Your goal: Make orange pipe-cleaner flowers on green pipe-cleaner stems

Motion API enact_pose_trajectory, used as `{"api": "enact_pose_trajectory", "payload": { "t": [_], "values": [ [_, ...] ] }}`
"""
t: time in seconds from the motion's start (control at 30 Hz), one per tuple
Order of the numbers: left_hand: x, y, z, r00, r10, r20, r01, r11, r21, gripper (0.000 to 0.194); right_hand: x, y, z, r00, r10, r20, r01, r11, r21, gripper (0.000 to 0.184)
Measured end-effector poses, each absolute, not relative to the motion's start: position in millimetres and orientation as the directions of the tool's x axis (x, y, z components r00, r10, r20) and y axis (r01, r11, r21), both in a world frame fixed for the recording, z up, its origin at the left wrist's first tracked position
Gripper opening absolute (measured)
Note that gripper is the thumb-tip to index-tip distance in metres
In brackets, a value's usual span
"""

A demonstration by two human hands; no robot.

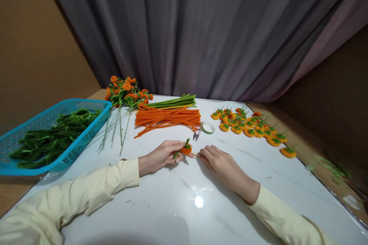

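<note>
My left hand (163,156) is closed around a small orange pipe-cleaner flower (186,149), with green pipe cleaner at its top and sticking out at its side. Just to the right, my right hand (220,162) pinches a thin tan stick (196,154), whose tip points toward the flower. Most of the stick is hidden by my fingers. Beyond my hands lie a pile of orange pipe cleaners (166,118), a bundle of green pipe cleaners (172,102), a roll of green tape (208,128) and small scissors (197,133).
A blue basket (83,138) with dark green fuzzy leaves stands at the left. Behind it lie stemmed orange flowers (126,88). Several yellow-orange flower heads (250,126) sit at the right on the white table (161,206). A grey curtain (184,34) hangs behind.
</note>
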State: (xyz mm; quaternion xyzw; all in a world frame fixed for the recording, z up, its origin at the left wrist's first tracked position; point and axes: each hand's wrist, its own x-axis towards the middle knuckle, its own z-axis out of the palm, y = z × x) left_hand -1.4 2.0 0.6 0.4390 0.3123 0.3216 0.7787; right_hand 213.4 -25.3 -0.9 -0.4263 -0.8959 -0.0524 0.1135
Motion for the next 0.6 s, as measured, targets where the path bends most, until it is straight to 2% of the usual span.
{"api": "enact_pose_trajectory", "payload": {
  "t": [0.1,0.17,0.23,0.3,0.37,0.47,0.6],
  "values": [
    [-2.1,1.5,-1.2,0.631,0.750,-0.197,-0.181,0.390,0.903,0.026,213.5,-27.0,2.2,-0.636,0.677,0.369,0.709,0.702,-0.066,0.019],
    [-2.8,0.7,-1.1,0.668,0.714,-0.211,-0.137,0.396,0.908,0.026,212.4,-29.9,5.6,-0.682,0.567,0.462,0.643,0.766,0.008,0.022],
    [-3.0,-0.4,0.4,0.700,0.669,-0.248,-0.083,0.422,0.903,0.025,211.0,-33.1,9.5,-0.758,0.415,0.503,0.552,0.819,0.155,0.025],
    [-2.4,-1.7,2.6,0.719,0.629,-0.295,-0.037,0.459,0.888,0.024,209.8,-35.4,12.7,-0.819,0.275,0.504,0.458,0.842,0.285,0.025],
    [-1.4,-2.7,4.2,0.728,0.605,-0.322,-0.022,0.491,0.871,0.023,209.3,-36.1,14.1,-0.849,0.181,0.497,0.391,0.847,0.360,0.023],
    [0.0,-3.9,4.1,0.743,0.580,-0.334,-0.028,0.525,0.850,0.021,209.3,-35.4,13.0,-0.871,0.114,0.478,0.333,0.852,0.403,0.019],
    [0.4,-4.7,1.0,0.757,0.551,-0.352,-0.031,0.568,0.823,0.021,210.0,-34.4,9.9,-0.895,0.099,0.434,0.303,0.849,0.433,0.019]
  ]
}}
